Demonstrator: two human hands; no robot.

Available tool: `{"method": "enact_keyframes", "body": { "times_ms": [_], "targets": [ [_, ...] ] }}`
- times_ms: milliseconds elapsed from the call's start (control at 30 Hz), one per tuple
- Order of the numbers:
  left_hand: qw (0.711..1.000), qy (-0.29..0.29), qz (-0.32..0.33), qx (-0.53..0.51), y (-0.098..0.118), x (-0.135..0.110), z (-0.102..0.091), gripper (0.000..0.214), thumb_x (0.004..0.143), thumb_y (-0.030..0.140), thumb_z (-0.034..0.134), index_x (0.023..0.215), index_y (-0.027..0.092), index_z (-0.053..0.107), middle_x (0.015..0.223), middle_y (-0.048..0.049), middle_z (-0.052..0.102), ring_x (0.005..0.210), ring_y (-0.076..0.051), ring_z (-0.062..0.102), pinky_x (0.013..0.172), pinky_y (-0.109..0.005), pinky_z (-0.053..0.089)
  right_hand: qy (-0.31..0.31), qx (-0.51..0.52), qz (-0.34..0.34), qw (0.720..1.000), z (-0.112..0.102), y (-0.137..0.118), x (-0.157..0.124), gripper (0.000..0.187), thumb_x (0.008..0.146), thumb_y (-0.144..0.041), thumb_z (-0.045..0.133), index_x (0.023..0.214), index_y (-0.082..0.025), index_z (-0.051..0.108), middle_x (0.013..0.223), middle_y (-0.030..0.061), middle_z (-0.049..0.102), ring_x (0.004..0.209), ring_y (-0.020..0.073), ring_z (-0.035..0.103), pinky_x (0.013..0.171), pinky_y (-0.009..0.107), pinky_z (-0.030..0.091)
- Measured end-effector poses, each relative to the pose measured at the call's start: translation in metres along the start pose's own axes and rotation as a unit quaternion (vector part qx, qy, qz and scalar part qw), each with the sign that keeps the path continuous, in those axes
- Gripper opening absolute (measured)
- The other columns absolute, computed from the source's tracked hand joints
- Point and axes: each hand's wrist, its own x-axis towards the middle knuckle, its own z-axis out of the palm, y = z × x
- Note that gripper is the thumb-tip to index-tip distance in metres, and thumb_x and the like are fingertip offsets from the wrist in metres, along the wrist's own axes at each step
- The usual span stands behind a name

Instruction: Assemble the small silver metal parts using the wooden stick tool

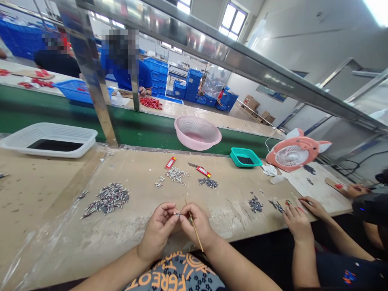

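My left hand [160,227] pinches a tiny dark-and-white part [177,214] between thumb and forefinger, above the table's front edge. Meeting it there, my right hand [198,227] also has its fingertips at the part and holds a thin yellowish stick [197,233] that slants down past the palm. The exact kind of the part is too small to make out. Left of my hands lies a large pile of similar dark-and-white parts [108,198]. Beyond them are a pile of whitish parts [176,174] and a pile of dark grey parts [208,183].
Two red-and-yellow packs [170,163] [203,171] lie behind the piles, one beside a blade. Farther back stand a pink basket [198,135], a teal tray [246,157], a white tray [60,135] and a pig-faced fan [292,155]. At right, a co-worker's hands [298,222] handle small parts.
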Motion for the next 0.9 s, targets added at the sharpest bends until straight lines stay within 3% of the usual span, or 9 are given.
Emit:
{"method": "enact_keyframes", "body": {
  "times_ms": [200, 367, 500, 600, 667, 767, 900],
  "targets": [
    [0.999, -0.007, 0.006, 0.037, -0.001, 0.0, 0.0, 0.028, 0.078, 0.025, 0.065, 0.103, 0.022, 0.054, 0.089, -0.0014, 0.064, 0.086, -0.016, 0.059, 0.078, -0.027, 0.047, 0.014, 0.025, 0.011, 1.0, 0.003, 0.002, -0.003, 0.004, 0.074, -0.014, 0.052, 0.073, -0.018, 0.052, 0.066, -0.0025, 0.052, 0.062, 0.0111, 0.049, 0.058, 0.022, 0.039],
    [1.0, -0.01, -0.008, 0.01, 0.006, -0.003, 0.004, 0.028, 0.075, 0.025, 0.068, 0.1, 0.023, 0.056, 0.083, 0.0009, 0.063, 0.079, -0.014, 0.059, 0.073, -0.024, 0.046, 0.027, 0.034, 0.002, 0.999, 0.003, 0.001, -0.009, 0.003, 0.075, -0.018, 0.055, 0.073, -0.018, 0.052, 0.065, -0.0031, 0.051, 0.06, 0.0106, 0.046, 0.055, 0.021, 0.038],
    [1.0, 0.007, -0.012, -0.027, 0.012, -0.008, 0.011, 0.031, 0.074, 0.027, 0.069, 0.102, 0.023, 0.057, 0.08, 0.0014, 0.062, 0.076, -0.013, 0.057, 0.074, -0.023, 0.045, 0.032, 0.068, -0.038, 0.996, -0.01, 0.008, -0.013, 0.007, 0.079, -0.024, 0.055, 0.081, -0.017, 0.055, 0.07, -0.0014, 0.053, 0.065, 0.0119, 0.05, 0.061, 0.023, 0.042],
    [0.999, 0.008, -0.011, -0.036, 0.016, -0.008, 0.01, 0.032, 0.076, 0.027, 0.067, 0.106, 0.023, 0.055, 0.079, 0.0015, 0.06, 0.074, -0.012, 0.055, 0.073, -0.022, 0.043, 0.096, 0.061, -0.033, 0.993, -0.03, 0.028, -0.01, 0.012, 0.085, -0.028, 0.05, 0.087, -0.017, 0.054, 0.074, 0.0003, 0.056, 0.068, 0.0128, 0.053, 0.063, 0.023, 0.044],
    [1.0, 0.02, -0.006, -0.016, 0.022, -0.004, -0.002, 0.033, 0.077, 0.029, 0.066, 0.107, 0.022, 0.055, 0.079, 0.0015, 0.059, 0.073, -0.012, 0.055, 0.073, -0.023, 0.043, 0.155, 0.017, -0.023, 0.988, -0.051, 0.05, -0.003, 0.017, 0.089, -0.031, 0.044, 0.091, -0.017, 0.053, 0.081, 0.0031, 0.059, 0.074, 0.0143, 0.056, 0.067, 0.025, 0.046],
    [0.992, 0.071, 0.013, 0.108, 0.041, 0.007, -0.042, 0.038, 0.072, 0.036, 0.069, 0.105, 0.021, 0.057, 0.08, -0.0002, 0.062, 0.074, -0.015, 0.057, 0.073, -0.026, 0.044, 0.217, -0.071, 0.002, 0.974, -0.088, 0.089, 0.01, 0.025, 0.091, -0.031, 0.036, 0.101, -0.014, 0.052, 0.092, 0.0089, 0.06, 0.084, 0.0174, 0.058, 0.075, 0.03, 0.047],
    [0.911, 0.127, 0.045, 0.389, 0.079, 0.024, -0.114, 0.035, 0.067, 0.045, 0.068, 0.092, 0.021, 0.064, 0.088, -0.0046, 0.067, 0.081, -0.025, 0.059, 0.072, -0.034, 0.044, 0.193, -0.167, 0.036, 0.966, -0.126, 0.131, 0.023, 0.019, 0.082, -0.021, 0.05, 0.096, -0.012, 0.06, 0.089, 0.0103, 0.062, 0.085, 0.021, 0.056, 0.081, 0.036, 0.043]
  ]
}}
